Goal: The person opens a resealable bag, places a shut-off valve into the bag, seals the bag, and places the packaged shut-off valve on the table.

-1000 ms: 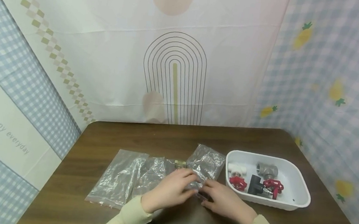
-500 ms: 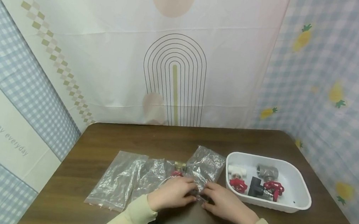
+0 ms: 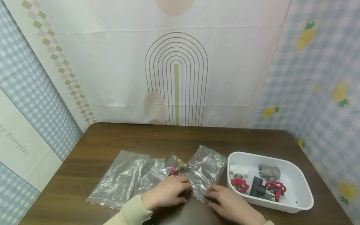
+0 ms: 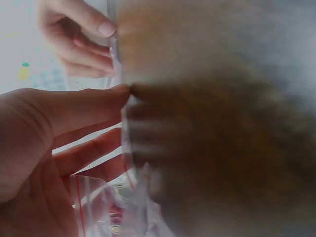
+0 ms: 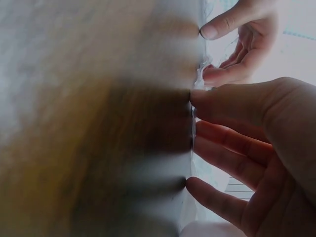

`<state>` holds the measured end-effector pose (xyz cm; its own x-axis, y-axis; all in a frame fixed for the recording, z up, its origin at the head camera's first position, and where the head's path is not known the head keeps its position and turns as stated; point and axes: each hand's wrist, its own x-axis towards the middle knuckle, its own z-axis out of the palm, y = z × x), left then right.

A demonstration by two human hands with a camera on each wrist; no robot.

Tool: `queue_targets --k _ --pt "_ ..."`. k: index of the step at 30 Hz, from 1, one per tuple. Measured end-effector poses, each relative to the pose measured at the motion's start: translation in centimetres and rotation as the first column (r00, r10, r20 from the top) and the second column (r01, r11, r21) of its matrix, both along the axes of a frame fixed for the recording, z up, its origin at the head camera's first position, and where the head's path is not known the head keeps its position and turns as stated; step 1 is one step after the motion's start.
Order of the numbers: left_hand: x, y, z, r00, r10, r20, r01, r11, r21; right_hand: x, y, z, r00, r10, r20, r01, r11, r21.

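My left hand (image 3: 169, 193) rests its fingertips on the table at the lower left edge of a clear plastic bag (image 3: 207, 170). At that bag's lower right corner, my right hand (image 3: 233, 205) touches the plastic with fairly straight fingers. Just beyond the left hand lies a brass valve (image 3: 181, 165) with a red handwheel (image 3: 173, 170), in or under clear plastic; I cannot tell which. In the left wrist view, the thumb (image 4: 94, 106) and fingers reach to the tabletop, beside a red-lined bag edge (image 4: 79, 207). The right wrist view shows spread fingers (image 5: 222, 197) meeting the table.
More clear bags (image 3: 117, 180) lie flat at the left. A white tub (image 3: 301, 194) at the right holds a white valve (image 3: 240, 171) with a red wheel, a grey metal valve (image 3: 269, 173) and a black one (image 3: 257, 187). Patterned cloth hangs behind the brown table (image 3: 152, 138).
My hands have drawn apart: the left has shifted left, the right slightly right. The bag between them lies flatter, and the brass valve has tilted, its red handwheel now showing.
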<state>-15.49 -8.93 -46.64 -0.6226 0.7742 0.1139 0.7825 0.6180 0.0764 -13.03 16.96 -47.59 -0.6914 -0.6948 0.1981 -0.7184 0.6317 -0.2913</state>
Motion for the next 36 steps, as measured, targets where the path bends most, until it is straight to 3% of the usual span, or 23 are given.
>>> queue_targets --k 10,16,22,36 --pt "0.3 0.1 0.3 1.000 -0.017 0.026 0.016 1.000 0.002 0.6 0.1 -0.1 1.000 -0.005 -0.010 0.004 0.999 -0.039" --pt "0.5 0.0 0.0 0.997 -0.066 0.050 0.064 0.997 0.039 0.9 -0.3 0.2 0.998 -0.055 -0.023 0.055 0.998 0.003" --pt "0.5 0.0 0.0 0.994 -0.056 0.094 0.053 0.998 0.037 1.0 -0.5 0.4 0.994 -0.102 -0.049 0.105 0.992 0.063" --pt "0.6 0.1 -0.1 0.991 -0.085 0.099 0.078 0.995 0.070 1.0 -0.5 0.4 0.990 -0.060 -0.129 0.069 0.996 0.061"
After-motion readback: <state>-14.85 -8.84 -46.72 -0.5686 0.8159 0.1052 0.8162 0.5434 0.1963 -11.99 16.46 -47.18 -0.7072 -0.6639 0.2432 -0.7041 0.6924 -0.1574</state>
